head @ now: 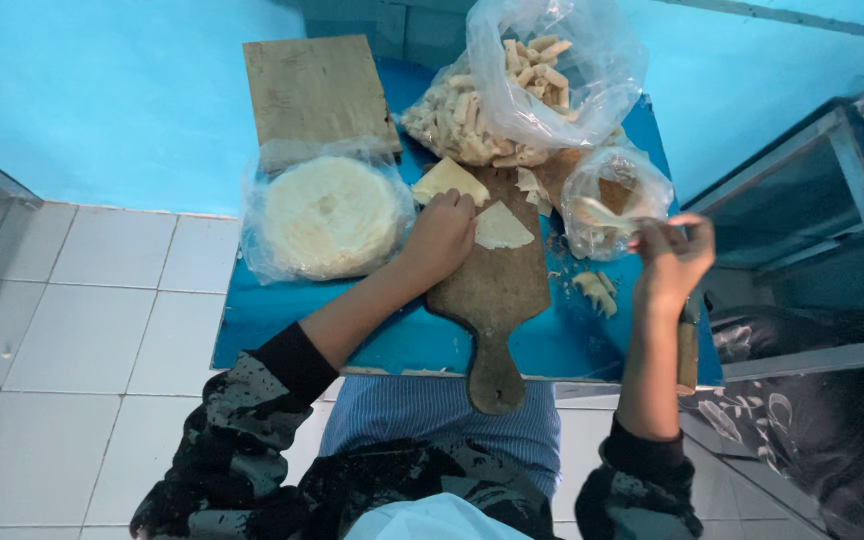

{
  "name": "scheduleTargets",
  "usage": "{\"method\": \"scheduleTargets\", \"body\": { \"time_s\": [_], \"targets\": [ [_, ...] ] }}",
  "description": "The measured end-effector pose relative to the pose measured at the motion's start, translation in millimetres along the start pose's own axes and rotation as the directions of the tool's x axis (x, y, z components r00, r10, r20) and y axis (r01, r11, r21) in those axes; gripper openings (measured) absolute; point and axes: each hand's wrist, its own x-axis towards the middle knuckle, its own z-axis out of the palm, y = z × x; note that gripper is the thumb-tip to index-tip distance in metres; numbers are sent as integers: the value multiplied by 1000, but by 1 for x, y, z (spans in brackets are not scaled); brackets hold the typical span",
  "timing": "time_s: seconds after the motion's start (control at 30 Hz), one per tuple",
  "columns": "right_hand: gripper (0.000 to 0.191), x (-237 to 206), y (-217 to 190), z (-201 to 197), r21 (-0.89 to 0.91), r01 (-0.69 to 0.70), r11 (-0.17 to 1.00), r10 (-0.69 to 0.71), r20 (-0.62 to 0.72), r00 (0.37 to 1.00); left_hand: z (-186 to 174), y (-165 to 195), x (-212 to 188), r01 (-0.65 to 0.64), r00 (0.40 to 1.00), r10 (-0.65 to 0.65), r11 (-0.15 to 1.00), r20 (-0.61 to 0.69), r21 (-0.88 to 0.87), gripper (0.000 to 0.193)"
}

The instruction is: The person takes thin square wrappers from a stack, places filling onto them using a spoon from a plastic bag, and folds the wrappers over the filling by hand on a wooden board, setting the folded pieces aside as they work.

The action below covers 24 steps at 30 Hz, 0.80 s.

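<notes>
My left hand (439, 236) rests on a brown wooden paddle board (492, 300), fingertips touching a pale triangular pastry sheet (501, 228). Another folded pale sheet (449, 180) lies just above that hand. My right hand (674, 256) is raised to the right of the board and pinches a spoon (602, 212) whose bowl reaches toward a small clear bag of filling (617, 195). Two finished rolls (595, 290) lie on the blue table (282, 330) near my right wrist.
A bagged round stack of pastry sheets (330, 215) sits left of the board. A second wooden board (317, 90) lies behind it. Two clear bags of several rolled pastries (512, 95) stand at the back. A glass-fronted cabinet (812, 230) is on the right, white floor tiles on the left.
</notes>
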Motion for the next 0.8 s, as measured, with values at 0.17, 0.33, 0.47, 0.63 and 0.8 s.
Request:
{"method": "scheduleTargets", "body": {
  "time_s": [0.17, 0.33, 0.47, 0.63, 0.8],
  "targets": [
    [24, -23, 4, 42, -130, -30, 991, 55, 196, 979, -8, 9, -2, -19, 999, 20, 1000, -32, 24, 23],
    [19, -38, 9, 67, -215, 52, 975, 13, 289, 957, -10, 11, -5, -5, 1000, 6, 998, -3, 57, 19],
    [22, -45, 12, 72, -247, 127, 961, -36, 343, 939, -5, 9, -3, 1, 1000, -1, 998, -2, 70, 14],
    [23, -48, 12, 70, -310, 244, 919, -114, 384, 916, -3, 8, -1, 15, 1000, -16, 998, -15, -66, 14],
    [20, -58, 7, 72, -386, 495, 779, -297, 467, 833, -8, 7, 3, -1, 998, -14, 966, -58, -259, 14]
  ]
}}
